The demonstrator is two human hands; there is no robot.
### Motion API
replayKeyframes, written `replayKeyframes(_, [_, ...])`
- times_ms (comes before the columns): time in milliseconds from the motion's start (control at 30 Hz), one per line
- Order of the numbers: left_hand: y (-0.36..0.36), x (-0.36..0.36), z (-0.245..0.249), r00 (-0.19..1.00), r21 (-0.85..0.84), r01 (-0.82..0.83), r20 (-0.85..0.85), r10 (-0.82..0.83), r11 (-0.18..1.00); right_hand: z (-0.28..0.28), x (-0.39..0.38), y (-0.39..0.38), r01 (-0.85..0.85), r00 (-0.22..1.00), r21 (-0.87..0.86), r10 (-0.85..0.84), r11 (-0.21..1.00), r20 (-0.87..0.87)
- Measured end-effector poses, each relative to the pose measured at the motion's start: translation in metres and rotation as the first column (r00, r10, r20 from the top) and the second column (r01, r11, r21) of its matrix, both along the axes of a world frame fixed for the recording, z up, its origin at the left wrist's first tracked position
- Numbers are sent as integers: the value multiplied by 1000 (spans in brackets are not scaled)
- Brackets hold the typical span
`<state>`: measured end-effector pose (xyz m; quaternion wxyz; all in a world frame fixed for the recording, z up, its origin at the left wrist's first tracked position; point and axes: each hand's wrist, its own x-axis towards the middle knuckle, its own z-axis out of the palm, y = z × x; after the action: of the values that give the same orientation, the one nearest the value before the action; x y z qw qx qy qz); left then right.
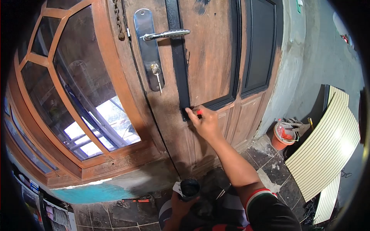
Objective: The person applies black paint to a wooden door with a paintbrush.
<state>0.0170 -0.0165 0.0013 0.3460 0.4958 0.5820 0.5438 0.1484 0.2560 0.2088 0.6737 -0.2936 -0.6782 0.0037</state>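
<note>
My right hand [208,122] is closed around a paintbrush, of which only a bit of red handle [199,112] shows; its bristles are hidden. It is against the wooden door [204,57], at the lower left corner of a black-painted panel border [216,104]. Low in front of me, my left hand [181,210] grips a small cup [190,188] of dark paint, with a white label or flap at its left side. Above the right hand, the door carries a metal handle plate [144,50] with a lever [167,34] and a key [158,81] in the lock.
A brown-framed window [104,73] stands left of the door. On the tiled floor at right are an orange bucket [281,142] with items in it and ribbed cream panels [323,146] leaning on the grey wall [323,50]. Tools with orange handles [143,200] lie at lower left.
</note>
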Motion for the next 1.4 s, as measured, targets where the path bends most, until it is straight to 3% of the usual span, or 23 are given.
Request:
replayKeyframes(167, [1,0,-8,998,20,12,54,-13,1000,8,-1,-8,9,999,-37,-8,999,44])
replayKeyframes(367, [-1,4,9,1000,-10,4,19,-3,1000,5,-1,-1,-7,989,62,-2,998,146])
replayKeyframes(467, [-2,5,12,996,-2,23,92,-23,1000,0,-3,0,-42,991,-46,47,998,124])
replayKeyframes(567, [1,3,-3,995,-10,18,102,-16,1000,6,-5,-7,3,999,-11,-2,1000,42])
replayKeyframes(667, [1,3,2,998,-20,16,65,-14,1000,-6,-5,-3,-58,998,-102,57,993,-17])
replayKeyframes(767, [0,-3,-8,999,-42,50,1,-50,998,-14,27,20,62,998,-109,-64,992,-15])
replayKeyframes(833, [-3,-8,-17,999,-22,54,8,-54,998,-14,57,33,137,979,-218,-166,966,-122])
replayKeyframes(967, [-5,-10,-3,999,2,31,23,-31,1000,-34,137,83,497,859,-133,-507,858,-63])
replayKeyframes(1067, [-5,-8,-14,998,25,-37,48,35,999,-22,149,77,490,845,-117,-503,864,-180])
replayKeyframes(1167, [-2,-8,-13,999,-7,17,31,-17,1000,-44,143,89,462,881,-92,-468,882,-68])
replayKeyframes(1200, [-3,-6,-12,1000,-11,15,24,-15,1000,-41,136,87,403,907,-18,-402,915,-128])
replayKeyframes(1300, [0,-3,-10,1000,-15,18,17,-17,1000,-28,140,73,447,872,-55,-448,893,-198])
replayKeyframes(1400, [-1,-2,-12,999,-24,33,6,-32,999,-29,147,76,531,847,-41,-531,846,12])
